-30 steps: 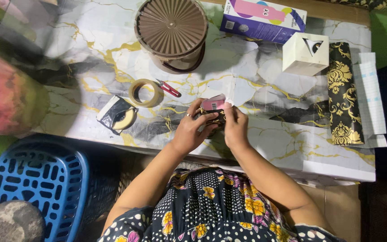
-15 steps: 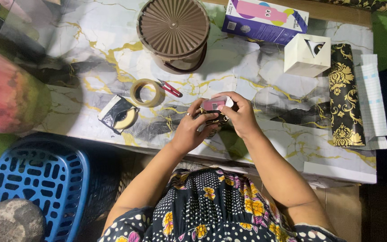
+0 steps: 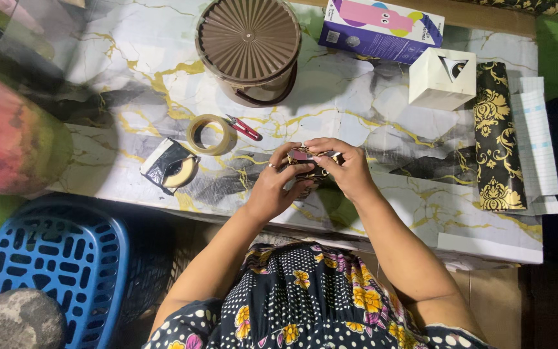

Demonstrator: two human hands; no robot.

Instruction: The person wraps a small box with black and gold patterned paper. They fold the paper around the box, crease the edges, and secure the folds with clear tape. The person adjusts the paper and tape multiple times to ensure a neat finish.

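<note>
Both of my hands hold a small pink box [image 3: 303, 156] over the marble-patterned table [image 3: 382, 116]. Black paper with a gold pattern [image 3: 311, 170] is wrapped partly around the box. My left hand [image 3: 272, 187], with a ring on one finger, grips it from the left and below. From the right, my right hand [image 3: 347, 169] presses its fingers over the top of the box and folds the paper down, so only a small pink patch shows.
A tape roll [image 3: 209, 134] and small red scissors [image 3: 245, 128] lie left of my hands, with a second tape roll on black wrap [image 3: 170, 167]. Behind stand a brown ribbed-lid container [image 3: 248, 45], a purple box [image 3: 382, 26], a white box [image 3: 442, 77] and a black-gold paper roll [image 3: 497, 136]. A blue basket [image 3: 53, 258] sits lower left.
My right hand has moved up over the top of the pink box, and the black-gold paper now covers most of the pink face that showed before.
</note>
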